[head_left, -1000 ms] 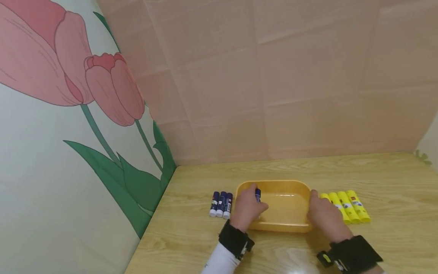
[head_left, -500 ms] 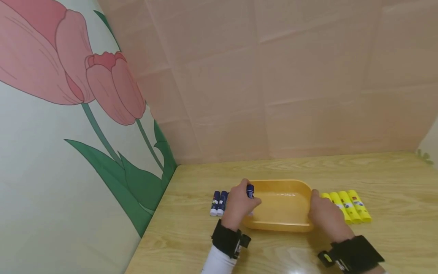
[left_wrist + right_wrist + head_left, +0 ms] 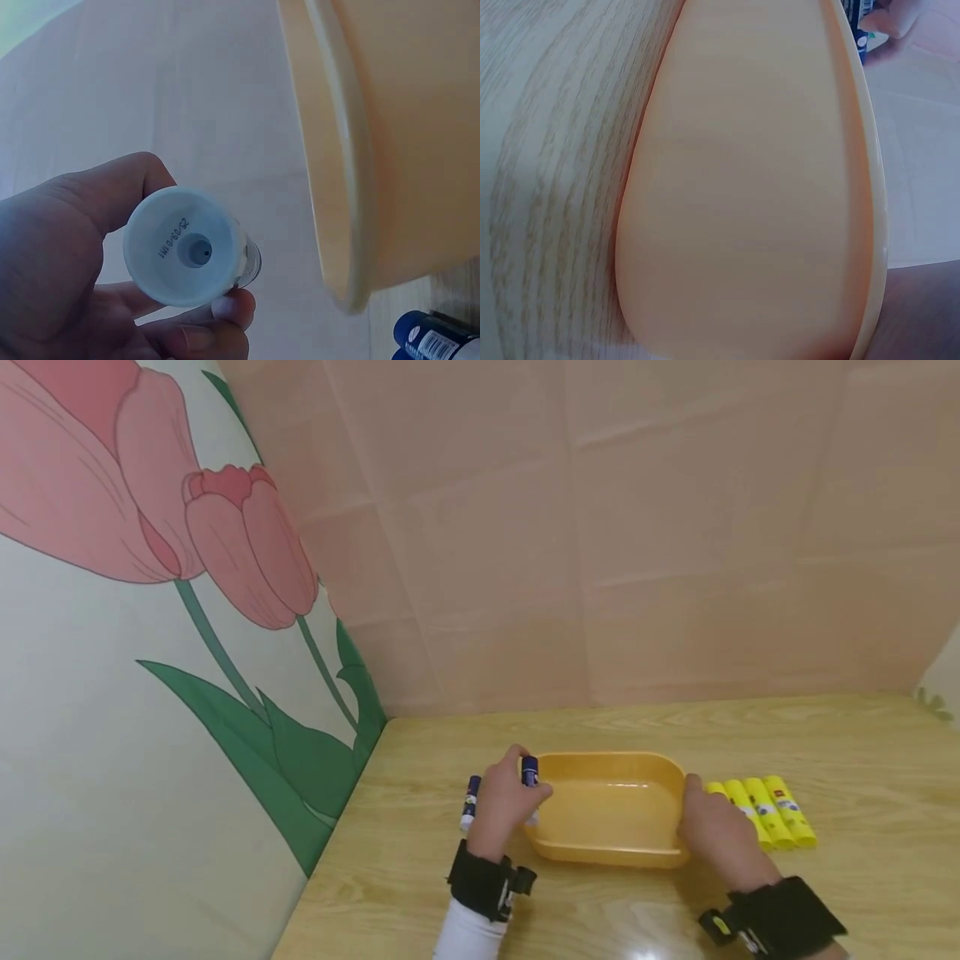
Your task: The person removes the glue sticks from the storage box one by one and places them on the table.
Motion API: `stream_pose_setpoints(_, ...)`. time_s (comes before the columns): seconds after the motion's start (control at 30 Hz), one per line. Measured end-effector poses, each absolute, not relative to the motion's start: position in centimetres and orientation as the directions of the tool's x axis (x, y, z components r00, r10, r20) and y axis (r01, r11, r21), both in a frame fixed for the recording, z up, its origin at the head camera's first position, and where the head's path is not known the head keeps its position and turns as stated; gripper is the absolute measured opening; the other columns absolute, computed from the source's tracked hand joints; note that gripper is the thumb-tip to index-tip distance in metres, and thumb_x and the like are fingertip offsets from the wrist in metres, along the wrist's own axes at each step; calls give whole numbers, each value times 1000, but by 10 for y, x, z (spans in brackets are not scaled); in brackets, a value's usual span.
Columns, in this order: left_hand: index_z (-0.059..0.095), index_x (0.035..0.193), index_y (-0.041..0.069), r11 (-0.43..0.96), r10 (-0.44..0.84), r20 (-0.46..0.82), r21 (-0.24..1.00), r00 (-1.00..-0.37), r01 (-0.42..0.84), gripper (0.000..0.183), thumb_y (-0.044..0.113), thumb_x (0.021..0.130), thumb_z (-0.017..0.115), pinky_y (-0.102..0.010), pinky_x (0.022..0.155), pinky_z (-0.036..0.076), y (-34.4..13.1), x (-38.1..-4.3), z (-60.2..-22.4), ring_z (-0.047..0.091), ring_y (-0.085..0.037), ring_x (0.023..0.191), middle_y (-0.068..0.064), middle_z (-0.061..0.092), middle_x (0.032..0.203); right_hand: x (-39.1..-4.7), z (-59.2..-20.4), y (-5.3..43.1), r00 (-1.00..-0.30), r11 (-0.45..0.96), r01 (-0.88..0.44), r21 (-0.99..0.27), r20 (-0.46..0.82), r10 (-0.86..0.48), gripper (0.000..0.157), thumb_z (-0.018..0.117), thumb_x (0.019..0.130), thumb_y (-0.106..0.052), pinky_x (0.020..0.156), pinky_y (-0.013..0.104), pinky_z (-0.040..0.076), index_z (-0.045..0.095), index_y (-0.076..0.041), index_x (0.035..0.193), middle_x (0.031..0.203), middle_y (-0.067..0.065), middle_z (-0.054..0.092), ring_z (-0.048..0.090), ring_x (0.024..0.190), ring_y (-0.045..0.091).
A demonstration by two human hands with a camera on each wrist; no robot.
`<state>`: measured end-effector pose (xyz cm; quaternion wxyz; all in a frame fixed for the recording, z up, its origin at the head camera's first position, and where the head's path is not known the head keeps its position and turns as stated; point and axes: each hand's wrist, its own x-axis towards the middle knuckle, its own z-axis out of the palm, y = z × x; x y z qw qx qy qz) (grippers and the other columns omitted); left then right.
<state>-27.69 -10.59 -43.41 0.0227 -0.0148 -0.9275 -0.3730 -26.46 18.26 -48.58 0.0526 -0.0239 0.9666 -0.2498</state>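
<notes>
My left hand (image 3: pixel 506 797) pinches a glue stick (image 3: pixel 530 772) with a dark blue cap and white base, at the left rim of a yellow plastic tray (image 3: pixel 607 853). In the left wrist view the white base of this glue stick (image 3: pixel 184 247) faces the camera, held between thumb and fingers beside the tray wall (image 3: pixel 349 150). My right hand (image 3: pixel 720 831) grips the tray's right rim. Another blue glue stick (image 3: pixel 470 802) lies left of my left hand, which hides part of that row. The tray's inside shows bare.
Several yellow glue sticks (image 3: pixel 780 814) lie side by side right of the tray, partly behind my right hand. A wood-grain table (image 3: pixel 390 877) carries everything. Behind it rises a wall covered in brownish sheeting (image 3: pixel 480 568); a tulip-painted wall (image 3: pixel 90 735) stands on the left.
My left hand has moved left with the glue stick, from over the tray's inside to its left rim, covering more of the blue row. My right hand keeps its grip on the tray.
</notes>
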Motion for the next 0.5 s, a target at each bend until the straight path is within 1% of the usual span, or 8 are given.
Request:
stream_pose_setpoints(0.1, 54, 131, 19, 723, -2, 62, 689, -998, 41, 54, 30, 84, 77, -28, 54, 46, -112, -278, -433, 58, -14, 62, -2, 62, 86, -264, -486, 182, -995, 877, -32, -480, -68, -74, 42, 52, 84, 1, 52, 43, 43, 33, 15, 118, 76, 21, 54, 53, 65, 31)
stream_pose_setpoints(0.2, 54, 131, 19, 713, -26, 50, 701, -998, 16, 52, 29, 85, 77, -28, 57, 48, -117, -278, -431, 59, -16, 67, -4, 62, 91, -264, -485, 183, -995, 879, -37, -475, -61, -75, 45, 54, 82, 0, 53, 45, 44, 33, 15, 119, 77, 23, 55, 54, 66, 33)
stream_pose_setpoints(0.33, 55, 131, 19, 704, -45, 32, 710, -998, -9, 50, 25, 85, 75, -28, 63, 49, -122, -279, -429, 58, -18, 78, -6, 62, 98, -263, -483, 182, -995, 882, -32, -471, -70, -73, 45, 54, 82, 0, 53, 45, 44, 33, 15, 119, 76, 22, 55, 54, 65, 32)
stream_pose_setpoints(0.5, 55, 133, 18, 707, -65, 32, 707, -997, -24, 52, 24, 85, 74, -30, 64, 48, -132, -281, -427, 57, -20, 82, -9, 61, 102, -264, -484, 183, -994, 876, -35, -481, -70, -78, 44, 55, 82, 0, 52, 43, 43, 33, 14, 117, 75, 21, 54, 52, 64, 32)
